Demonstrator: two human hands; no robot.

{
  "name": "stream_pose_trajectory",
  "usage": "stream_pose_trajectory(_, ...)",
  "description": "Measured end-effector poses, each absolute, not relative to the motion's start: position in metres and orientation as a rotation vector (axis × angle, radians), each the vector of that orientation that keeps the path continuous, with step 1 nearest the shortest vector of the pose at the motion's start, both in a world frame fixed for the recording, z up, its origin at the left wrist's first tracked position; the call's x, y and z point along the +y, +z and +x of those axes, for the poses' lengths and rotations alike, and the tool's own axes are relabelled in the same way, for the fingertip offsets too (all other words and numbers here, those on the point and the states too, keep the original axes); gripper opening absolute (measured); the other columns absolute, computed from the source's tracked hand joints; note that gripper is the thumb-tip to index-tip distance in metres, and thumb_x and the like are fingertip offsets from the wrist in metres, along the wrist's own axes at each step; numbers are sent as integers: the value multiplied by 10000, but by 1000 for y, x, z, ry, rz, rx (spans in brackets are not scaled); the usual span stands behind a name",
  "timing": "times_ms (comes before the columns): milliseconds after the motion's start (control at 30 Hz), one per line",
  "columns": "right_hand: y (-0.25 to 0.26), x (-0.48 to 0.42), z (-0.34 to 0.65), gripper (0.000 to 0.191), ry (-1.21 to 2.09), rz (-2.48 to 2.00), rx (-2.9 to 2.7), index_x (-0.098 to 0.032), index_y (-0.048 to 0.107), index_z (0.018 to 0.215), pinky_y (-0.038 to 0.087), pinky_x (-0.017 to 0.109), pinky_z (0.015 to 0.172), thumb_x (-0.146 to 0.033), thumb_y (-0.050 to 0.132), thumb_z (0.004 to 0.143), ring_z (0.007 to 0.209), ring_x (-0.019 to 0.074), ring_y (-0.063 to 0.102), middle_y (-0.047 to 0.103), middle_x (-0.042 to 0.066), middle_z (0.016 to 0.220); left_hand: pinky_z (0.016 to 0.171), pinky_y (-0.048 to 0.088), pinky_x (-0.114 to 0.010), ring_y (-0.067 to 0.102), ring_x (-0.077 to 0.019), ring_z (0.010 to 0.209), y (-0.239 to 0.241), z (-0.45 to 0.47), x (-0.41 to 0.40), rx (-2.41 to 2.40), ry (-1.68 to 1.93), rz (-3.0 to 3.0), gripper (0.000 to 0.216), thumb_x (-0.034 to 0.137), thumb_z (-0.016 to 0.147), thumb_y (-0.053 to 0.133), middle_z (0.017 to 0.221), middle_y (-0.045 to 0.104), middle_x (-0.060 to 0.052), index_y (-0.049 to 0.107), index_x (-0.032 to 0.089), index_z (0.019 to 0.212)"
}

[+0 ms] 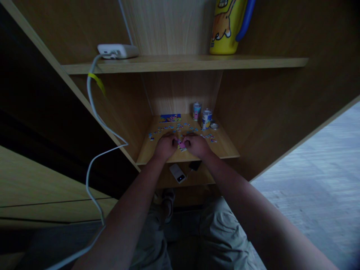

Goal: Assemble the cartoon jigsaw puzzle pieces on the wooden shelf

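Several joined jigsaw puzzle pieces [181, 144], pink with some yellow and white, lie on the shelf board between my two hands. My left hand [165, 145] is closed, with thumb and fingers pinched at the left edge of these pieces. From the right, my right hand [197, 145] pinches at their other edge, also closed. The fingers hide part of the pieces. Beyond the hands, loose jigsaw pieces [168, 127] are scattered in an arc, with more loose pieces [211, 138] to the right. A colourful picture card [170, 118] lies flat at the back left.
Two printed cans [197, 111] [206, 119] stand at the back right beside a round metal lid [214, 126]. Below are a white device [177, 173] and a dark object [195, 165]. Above sit a white power bank [118, 51] with a hanging cable [89, 93] and a yellow bottle [226, 33].
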State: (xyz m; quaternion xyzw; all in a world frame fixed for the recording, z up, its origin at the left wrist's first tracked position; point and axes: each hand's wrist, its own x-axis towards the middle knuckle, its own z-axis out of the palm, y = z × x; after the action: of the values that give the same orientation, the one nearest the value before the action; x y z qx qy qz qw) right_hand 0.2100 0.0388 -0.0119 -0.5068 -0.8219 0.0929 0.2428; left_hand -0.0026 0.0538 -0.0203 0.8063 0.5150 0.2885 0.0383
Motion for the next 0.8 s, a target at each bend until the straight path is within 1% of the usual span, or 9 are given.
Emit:
stream_pose_trajectory(267,-11,39,210,301,254,-1388,-2240,-250,867,1048,559,301,1054,-118,597,1036,1164,221,773,866,47,1186,1080,644,-436,791,-293,1042,-21,-2,53,1567,884,2477,208,107,924,633,1066,826,-112,811,206,968)
stream_pose_trajectory(433,-12,39,210,308,258,-1386,-2239,-254,863,1040,562,291,1025,-108,592,1039,1121,211,780,867,37,1177,1081,646,-435,788,-288,1041,-20,-3,54,1568,880,2479,211,107,925,641,1054,824,-96,813,224,964)
stream_pose_trajectory(567,-12,38,210,305,258,-1383,-2235,-259,861,1035,561,296,1036,-102,599,1032,1135,215,778,869,31,1170,1075,650,-429,788,-281,1033,-21,-3,55,1571,879,2476,219,100,924,641,1036,823,-83,813,230,963)
stream_pose_trajectory(800,-14,40,211,308,262,-1362,-2233,-258,865,1032,559,292,1051,-103,599,1029,1157,211,773,871,37,1182,1084,639,-437,790,-290,1053,-22,-3,56,1564,885,2479,214,97,932,638,1052,823,-94,811,222,955)
